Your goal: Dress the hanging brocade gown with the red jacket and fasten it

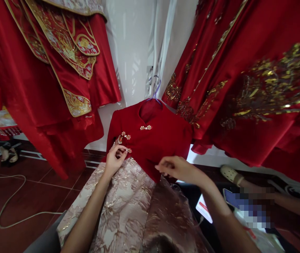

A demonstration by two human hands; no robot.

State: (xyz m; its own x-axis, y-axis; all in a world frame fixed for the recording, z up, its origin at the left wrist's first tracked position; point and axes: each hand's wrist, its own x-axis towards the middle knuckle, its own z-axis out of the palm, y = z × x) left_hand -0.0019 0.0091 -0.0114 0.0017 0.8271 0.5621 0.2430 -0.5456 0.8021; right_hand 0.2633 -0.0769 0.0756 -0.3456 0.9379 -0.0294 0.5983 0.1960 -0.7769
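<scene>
This seems a dress shop or dressing room: ornate red garments (pixel 51 88) line a wall (pixel 130 63).

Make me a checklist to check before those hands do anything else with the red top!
1. Red top on its purple hanger: ok.
2. Left hand at the lower flower ornament: ok, fingertips there.
3. Collar ornament in place: ok, just below the neckline.
4. Red top clear of the patterned cloth: not ok, its lower edge overlaps it.
5. Right hand holding something: cannot tell.
</scene>
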